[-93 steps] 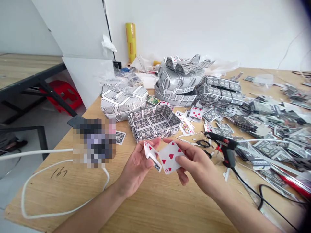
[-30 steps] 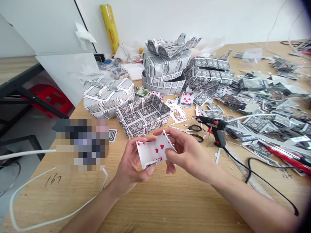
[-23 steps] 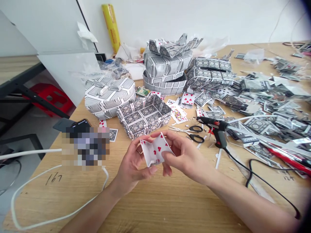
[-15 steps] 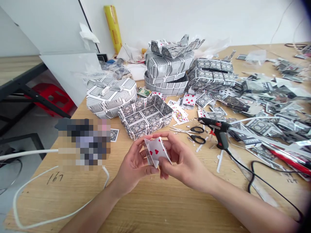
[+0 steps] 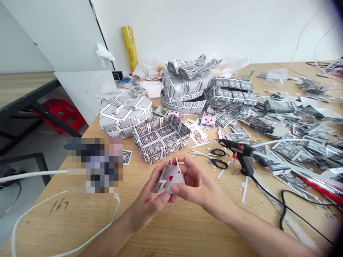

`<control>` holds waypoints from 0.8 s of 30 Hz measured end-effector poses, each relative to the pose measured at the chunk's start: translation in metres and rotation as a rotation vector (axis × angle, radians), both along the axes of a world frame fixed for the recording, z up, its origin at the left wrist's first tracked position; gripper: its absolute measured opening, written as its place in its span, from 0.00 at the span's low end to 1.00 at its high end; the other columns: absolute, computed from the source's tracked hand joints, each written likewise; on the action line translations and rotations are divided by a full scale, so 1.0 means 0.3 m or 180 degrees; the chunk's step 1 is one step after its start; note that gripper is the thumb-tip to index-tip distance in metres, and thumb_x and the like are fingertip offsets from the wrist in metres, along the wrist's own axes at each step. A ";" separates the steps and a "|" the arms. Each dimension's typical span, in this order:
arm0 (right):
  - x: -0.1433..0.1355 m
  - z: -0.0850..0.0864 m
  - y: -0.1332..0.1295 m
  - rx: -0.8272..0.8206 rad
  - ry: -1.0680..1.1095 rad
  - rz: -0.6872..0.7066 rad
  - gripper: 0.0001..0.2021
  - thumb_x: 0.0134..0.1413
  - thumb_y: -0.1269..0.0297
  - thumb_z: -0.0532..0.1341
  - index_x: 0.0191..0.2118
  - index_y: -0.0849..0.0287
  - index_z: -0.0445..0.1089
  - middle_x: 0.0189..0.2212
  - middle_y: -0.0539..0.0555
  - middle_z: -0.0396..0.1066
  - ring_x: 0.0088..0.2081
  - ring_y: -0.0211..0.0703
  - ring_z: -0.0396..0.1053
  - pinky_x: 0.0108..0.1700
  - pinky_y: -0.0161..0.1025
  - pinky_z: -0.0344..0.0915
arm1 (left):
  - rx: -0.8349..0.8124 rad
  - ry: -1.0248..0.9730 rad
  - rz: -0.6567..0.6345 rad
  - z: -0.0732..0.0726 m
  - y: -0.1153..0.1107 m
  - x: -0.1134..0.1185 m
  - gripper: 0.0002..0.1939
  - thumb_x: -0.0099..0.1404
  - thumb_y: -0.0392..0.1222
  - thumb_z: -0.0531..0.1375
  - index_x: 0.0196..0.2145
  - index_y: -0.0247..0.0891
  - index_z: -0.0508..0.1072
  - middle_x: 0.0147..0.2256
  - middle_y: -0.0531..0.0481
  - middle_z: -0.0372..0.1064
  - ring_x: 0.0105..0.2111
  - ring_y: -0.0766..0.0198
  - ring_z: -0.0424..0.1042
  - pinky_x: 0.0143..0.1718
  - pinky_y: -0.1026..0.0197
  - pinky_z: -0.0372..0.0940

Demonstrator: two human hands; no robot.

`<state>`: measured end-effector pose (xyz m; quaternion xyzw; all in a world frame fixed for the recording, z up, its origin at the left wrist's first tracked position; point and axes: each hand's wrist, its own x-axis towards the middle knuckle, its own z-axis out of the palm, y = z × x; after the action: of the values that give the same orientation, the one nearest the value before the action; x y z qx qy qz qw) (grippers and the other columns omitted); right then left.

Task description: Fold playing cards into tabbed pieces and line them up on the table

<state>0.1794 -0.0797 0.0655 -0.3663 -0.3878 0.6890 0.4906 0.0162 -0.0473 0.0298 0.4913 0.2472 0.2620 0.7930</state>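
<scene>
Both hands hold folded playing cards [image 5: 173,178] with red hearts, above the wooden table [image 5: 193,228]. My left hand [image 5: 147,201] grips their left edge, its thumb at the lower corner. On the right side, my right hand [image 5: 197,185] is closed around them, its thumb pressed on the face. Just beyond the hands sits an open box woven from cards [image 5: 162,139]. Scissors [image 5: 211,154] with black handles lie to the right of it, beside a black glue gun [image 5: 241,151].
Behind stand a lidded woven box [image 5: 125,116], stacked woven boxes [image 5: 184,85] and another woven box [image 5: 232,92]. Loose cards [image 5: 292,142] are heaped on the right. A white cable [image 5: 115,210] curves at the left, near a pixelated patch.
The folded cards have tilted, and their top edges now meet closer in a peak. Both hands sit slightly lower in view; the whole scene has shifted downward too.
</scene>
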 end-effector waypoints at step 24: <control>0.112 -0.020 0.036 0.1234 -0.2830 -0.0695 0.13 0.62 0.57 0.58 0.48 0.55 0.72 0.37 0.54 0.75 0.33 0.40 0.72 0.33 0.35 0.70 | 0.0368 0.0404 0.0072 -0.011 0.010 0.013 0.19 0.67 0.49 0.55 0.51 0.38 0.72 0.45 0.44 0.74 0.46 0.52 0.72 0.50 0.49 0.65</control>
<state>0.2129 -0.0689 0.0594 -0.5652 -0.6399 0.3259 0.4061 0.0202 -0.0444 0.0267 0.5491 0.2869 0.2531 0.7430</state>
